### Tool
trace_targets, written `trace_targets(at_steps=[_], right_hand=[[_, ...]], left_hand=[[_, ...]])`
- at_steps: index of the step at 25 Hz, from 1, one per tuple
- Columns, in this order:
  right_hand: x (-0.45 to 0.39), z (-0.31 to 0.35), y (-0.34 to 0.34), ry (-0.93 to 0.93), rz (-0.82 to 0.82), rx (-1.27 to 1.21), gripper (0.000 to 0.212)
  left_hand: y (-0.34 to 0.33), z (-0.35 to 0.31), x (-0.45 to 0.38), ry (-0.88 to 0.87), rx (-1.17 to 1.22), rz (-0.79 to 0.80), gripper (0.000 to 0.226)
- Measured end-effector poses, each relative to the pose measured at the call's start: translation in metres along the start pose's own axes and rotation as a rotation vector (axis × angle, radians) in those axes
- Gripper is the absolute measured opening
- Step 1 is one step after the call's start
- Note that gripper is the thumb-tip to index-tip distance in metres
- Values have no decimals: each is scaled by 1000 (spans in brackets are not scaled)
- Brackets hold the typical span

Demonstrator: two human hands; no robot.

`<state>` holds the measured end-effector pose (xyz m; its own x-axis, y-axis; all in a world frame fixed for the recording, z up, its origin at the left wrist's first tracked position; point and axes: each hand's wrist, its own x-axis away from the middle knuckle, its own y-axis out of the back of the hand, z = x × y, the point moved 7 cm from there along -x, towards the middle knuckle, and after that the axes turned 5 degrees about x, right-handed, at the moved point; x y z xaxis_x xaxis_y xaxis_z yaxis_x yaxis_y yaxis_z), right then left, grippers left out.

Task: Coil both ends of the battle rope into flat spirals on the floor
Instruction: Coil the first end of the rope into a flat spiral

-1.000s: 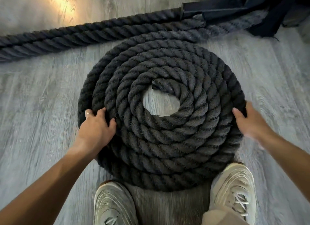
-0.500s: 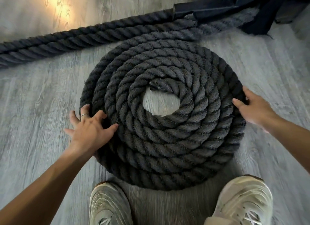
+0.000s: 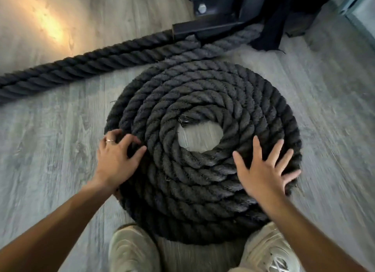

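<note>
Thick twisted battle rope (image 3: 203, 101) judged heavy, stiff, coarse-gripping; left hand (image 3: 114, 160) curled on coil's outer turns, right hand (image 3: 263, 170) splayed flat; best taken at rim.

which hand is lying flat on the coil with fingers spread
The right hand: its fingers are straight and fanned out on top of the rope coil. The left hand, the one wearing a ring, has curled fingers at the coil's outer edge.
</note>
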<state>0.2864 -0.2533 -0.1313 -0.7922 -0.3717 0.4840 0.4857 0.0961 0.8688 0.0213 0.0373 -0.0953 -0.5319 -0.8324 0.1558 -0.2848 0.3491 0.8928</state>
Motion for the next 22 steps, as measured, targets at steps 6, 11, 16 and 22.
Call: trace_targets(at_steps=[6,11,16,22], right_hand=[[-10,-8,-1,64,-173,158,85],[-93,-62,58,216,-213,251,79],[-136,-93,124,-62,-163,336,82],[0,-19,3,58,-189,79,76]], left_hand=[[2,10,-37,290,127,64,77],[-29,-41,15,293,128,164,83],[-56,-92,35,65,221,228,71],[-36,-63,-49,195,318,91,82]])
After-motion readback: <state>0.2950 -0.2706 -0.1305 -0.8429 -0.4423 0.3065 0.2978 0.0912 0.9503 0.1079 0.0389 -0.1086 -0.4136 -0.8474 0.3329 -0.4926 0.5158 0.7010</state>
